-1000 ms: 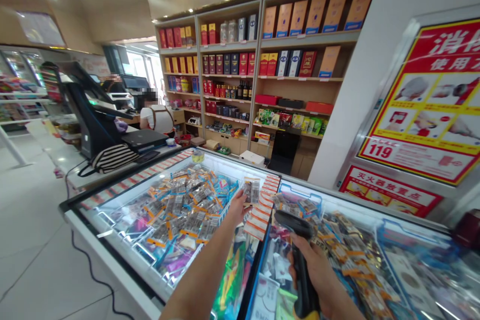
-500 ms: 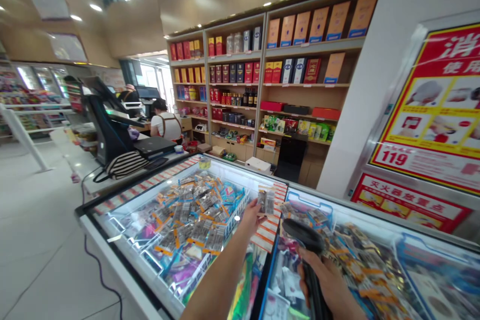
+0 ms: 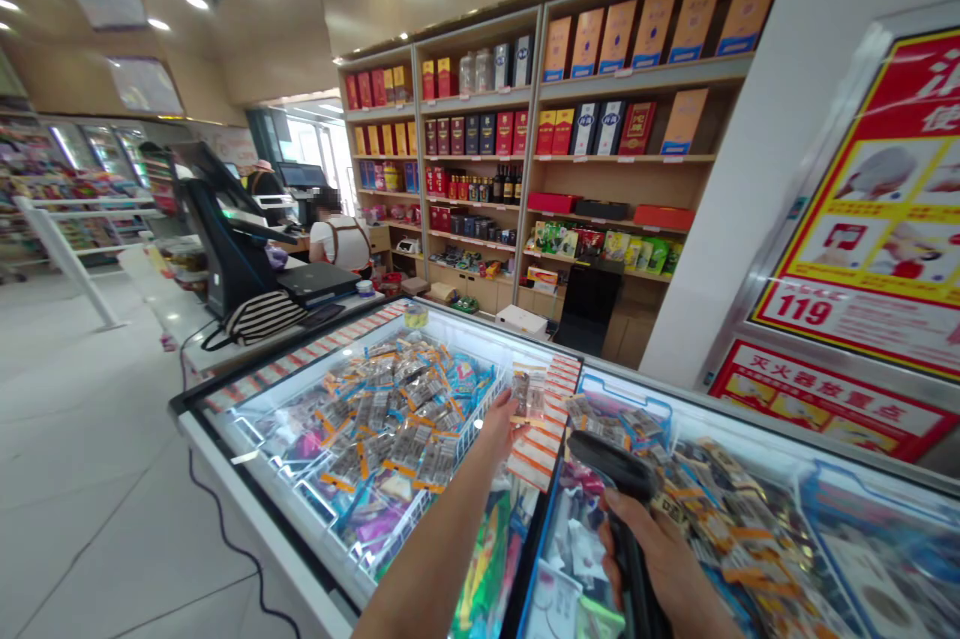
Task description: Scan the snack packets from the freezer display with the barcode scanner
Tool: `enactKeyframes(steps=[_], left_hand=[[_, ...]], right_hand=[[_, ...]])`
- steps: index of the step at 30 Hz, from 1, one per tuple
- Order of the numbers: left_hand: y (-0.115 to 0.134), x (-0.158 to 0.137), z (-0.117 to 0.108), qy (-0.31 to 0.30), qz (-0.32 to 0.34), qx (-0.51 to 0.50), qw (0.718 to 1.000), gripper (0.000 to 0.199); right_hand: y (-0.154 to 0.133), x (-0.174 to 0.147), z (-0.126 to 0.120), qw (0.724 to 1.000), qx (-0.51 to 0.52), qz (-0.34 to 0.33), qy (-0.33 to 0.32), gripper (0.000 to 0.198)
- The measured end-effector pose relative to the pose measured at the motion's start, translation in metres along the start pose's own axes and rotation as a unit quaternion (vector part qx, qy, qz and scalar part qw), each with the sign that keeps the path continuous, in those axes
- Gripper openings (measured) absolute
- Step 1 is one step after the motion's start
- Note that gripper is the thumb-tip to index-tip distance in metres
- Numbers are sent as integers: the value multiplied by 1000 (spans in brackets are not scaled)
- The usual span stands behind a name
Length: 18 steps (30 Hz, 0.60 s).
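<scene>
Pinched at its edge by my left hand (image 3: 501,429) is a small clear packet (image 3: 529,392) with dark contents, held up above the orange-and-white label strips (image 3: 536,459). My right hand (image 3: 649,539) is wrapped round the handle of a black barcode scanner (image 3: 615,469), its head pointing left toward the packet. Many similar packets with orange ends (image 3: 405,409) lie heaped on the glass-topped freezer (image 3: 255,494) to the left. More packets (image 3: 750,529) lie in the right-hand freezer section, beyond the scanner.
A checkout terminal (image 3: 225,239) and a striped pouch (image 3: 262,319) stand on the counter at left. A person in a white top (image 3: 339,241) sits behind it. Shelves of boxes (image 3: 480,134) line the back wall; red posters (image 3: 870,249) hang at right.
The view has shifted slightly, so the scene sits a little to the right. Both hands keep their hold on the packet and the scanner, nearly still relative to each other.
</scene>
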<state>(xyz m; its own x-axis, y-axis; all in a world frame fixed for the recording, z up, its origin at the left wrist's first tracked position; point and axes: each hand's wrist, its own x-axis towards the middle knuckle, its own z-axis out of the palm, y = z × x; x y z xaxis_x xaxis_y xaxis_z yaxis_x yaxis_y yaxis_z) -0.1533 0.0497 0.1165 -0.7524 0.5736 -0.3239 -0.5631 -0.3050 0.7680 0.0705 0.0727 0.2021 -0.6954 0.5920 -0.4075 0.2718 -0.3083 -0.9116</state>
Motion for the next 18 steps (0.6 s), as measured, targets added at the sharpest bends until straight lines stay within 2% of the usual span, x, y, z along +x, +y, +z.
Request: enactKeyframes(steps=[8,12,15,18], left_hand=[[-3,-2,-2,-9,1,5,1000,38],[-5,-1,-1,-11,5,13,1000,36],[-6,3,-15,45,23,66,997,35],[-7,12,-44,122,39,166,978,34]], right_hand=[[6,-4,0,1000,-6,-6,26,35],[10,-4,-10,999,17,-12,37,34],[14,-2,-27,997,41,2,65,33],[22,1,-47,993,49,18,106,34]])
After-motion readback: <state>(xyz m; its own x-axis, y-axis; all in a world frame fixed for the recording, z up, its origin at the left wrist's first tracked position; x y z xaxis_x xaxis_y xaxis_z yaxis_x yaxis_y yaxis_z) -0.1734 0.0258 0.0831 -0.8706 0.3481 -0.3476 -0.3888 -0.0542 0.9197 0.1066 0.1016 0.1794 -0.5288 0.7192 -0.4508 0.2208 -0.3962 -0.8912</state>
